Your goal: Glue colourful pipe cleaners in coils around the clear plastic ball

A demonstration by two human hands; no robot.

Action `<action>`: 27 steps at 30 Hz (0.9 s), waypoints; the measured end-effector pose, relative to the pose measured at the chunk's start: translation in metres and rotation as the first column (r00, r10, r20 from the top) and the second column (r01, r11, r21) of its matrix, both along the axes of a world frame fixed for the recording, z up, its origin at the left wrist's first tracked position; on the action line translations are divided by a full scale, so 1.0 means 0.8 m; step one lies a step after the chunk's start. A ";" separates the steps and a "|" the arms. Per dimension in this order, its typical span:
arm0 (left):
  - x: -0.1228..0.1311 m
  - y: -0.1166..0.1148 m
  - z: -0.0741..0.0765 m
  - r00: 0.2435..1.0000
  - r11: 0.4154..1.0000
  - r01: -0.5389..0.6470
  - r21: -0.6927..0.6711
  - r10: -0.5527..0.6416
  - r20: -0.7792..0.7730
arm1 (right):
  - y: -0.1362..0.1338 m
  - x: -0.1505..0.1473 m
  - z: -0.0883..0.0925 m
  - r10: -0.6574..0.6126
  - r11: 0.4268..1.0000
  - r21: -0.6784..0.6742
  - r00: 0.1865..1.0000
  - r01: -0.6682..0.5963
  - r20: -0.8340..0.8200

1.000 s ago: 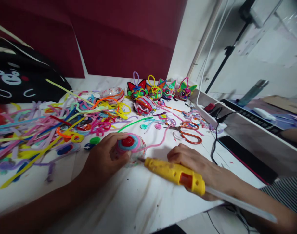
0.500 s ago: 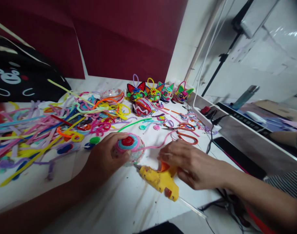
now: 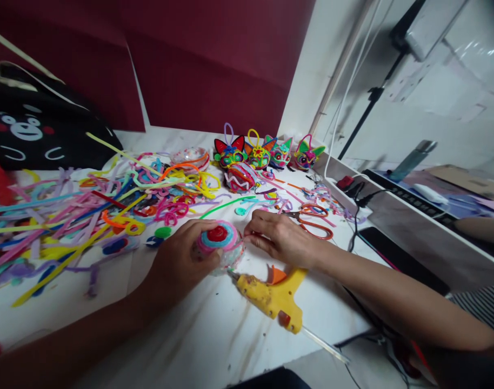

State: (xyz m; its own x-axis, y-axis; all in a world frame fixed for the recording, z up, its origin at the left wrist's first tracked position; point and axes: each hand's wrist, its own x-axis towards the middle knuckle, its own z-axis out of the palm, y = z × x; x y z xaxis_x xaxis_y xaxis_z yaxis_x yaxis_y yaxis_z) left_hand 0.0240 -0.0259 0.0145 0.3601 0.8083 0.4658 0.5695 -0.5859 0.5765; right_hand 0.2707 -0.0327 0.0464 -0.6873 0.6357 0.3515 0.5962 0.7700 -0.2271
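The left hand (image 3: pixel 178 265) cupped the wrapped ball (image 3: pixel 220 240) on the table (image 3: pixel 214 335), its red coil facing up. The right hand (image 3: pixel 281 237) pinched narrow at the ball's right edge. What it gripped was too small to tell. Just beside them lay the glue gun (image 3: pixel 271 294) — long axis diagonal, nozzle aimed up-left at the ball. A hot tip that near might burn a finger or smear glue.

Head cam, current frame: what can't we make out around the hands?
Head view: lower half of the pink, blue and red pipe-cleaner-wrapped ball, hidden by the left hand.
Head view: whether the right hand grips anything; fingertips too small, blurred.
Head view: black bear-face fabric bag, cut off by the left edge.
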 end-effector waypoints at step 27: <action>0.001 -0.005 0.010 1.000 1.000 -0.005 -0.030 0.005 0.001 | 0.049 -0.007 -0.003 0.159 0.987 -0.008 0.980 -0.161 -0.119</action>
State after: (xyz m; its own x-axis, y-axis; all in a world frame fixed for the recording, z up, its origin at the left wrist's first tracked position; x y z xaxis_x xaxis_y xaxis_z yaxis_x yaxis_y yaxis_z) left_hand 0.0250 -0.0295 0.0223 0.3553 0.8239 0.4416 0.5719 -0.5653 0.5945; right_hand 0.2649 0.0064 0.0443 -0.7351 0.5277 0.4256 0.4341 0.8486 -0.3025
